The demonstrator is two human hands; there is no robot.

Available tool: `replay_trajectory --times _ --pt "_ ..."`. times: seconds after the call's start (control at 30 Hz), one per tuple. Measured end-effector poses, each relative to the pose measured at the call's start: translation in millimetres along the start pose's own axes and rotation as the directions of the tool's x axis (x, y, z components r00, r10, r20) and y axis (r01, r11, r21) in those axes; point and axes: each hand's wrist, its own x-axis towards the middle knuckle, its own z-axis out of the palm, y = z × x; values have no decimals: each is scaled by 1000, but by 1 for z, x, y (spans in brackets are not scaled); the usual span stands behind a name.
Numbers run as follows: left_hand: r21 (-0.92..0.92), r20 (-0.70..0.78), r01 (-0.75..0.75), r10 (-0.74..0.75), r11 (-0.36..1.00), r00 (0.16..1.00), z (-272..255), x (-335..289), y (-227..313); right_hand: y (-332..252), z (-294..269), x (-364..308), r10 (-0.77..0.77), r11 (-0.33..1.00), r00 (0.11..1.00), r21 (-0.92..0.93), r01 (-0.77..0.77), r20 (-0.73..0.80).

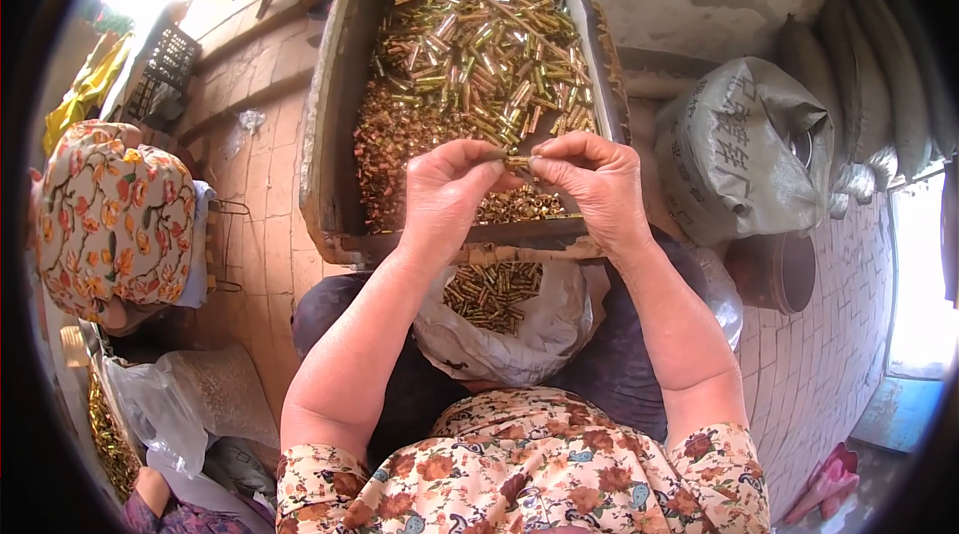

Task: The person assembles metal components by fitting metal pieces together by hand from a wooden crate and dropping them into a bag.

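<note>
My left hand (450, 184) and my right hand (597, 179) meet over the near part of a wooden box (335, 124). Both pinch a small brass-coloured metal piece (516, 163), one hand at each end; the fingers partly cover it, so its exact kind is unclear. Long golden metal tubes or bolts (479, 44) fill the far part of the box. Small coppery nut-like pieces (385, 154) lie heaped at its left and near side. Below my wrists, between my legs, an open white sack (499, 356) holds many short golden metal pieces (491, 296).
Right of the box stand a full grey woven sack (739, 149) and a brown bucket (771, 272). At left sits a person in a flowered top (118, 219). Another person's hand (152, 489) shows at lower left, near more golden pieces (110, 434). A black crate (170, 64) stands farther back.
</note>
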Motion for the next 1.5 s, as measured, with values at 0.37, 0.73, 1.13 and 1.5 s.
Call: replay_trajectory --times 0.37,0.73,1.13,1.5 --pt "64 33 9 -11 998 999 -3 0 4 11 3 1 54 982 998 179 -51 -11" --pt "-68 101 37 -30 997 994 -9 -7 2 16 0 -2 195 861 975 458 -223 109" --pt "-146 55 131 -125 981 991 -8 -12 5 15 -2 -1 198 885 969 397 -242 149" --pt "-236 231 152 -97 960 968 -13 -16 -4 15 -8 -2 179 827 939 471 -306 295"
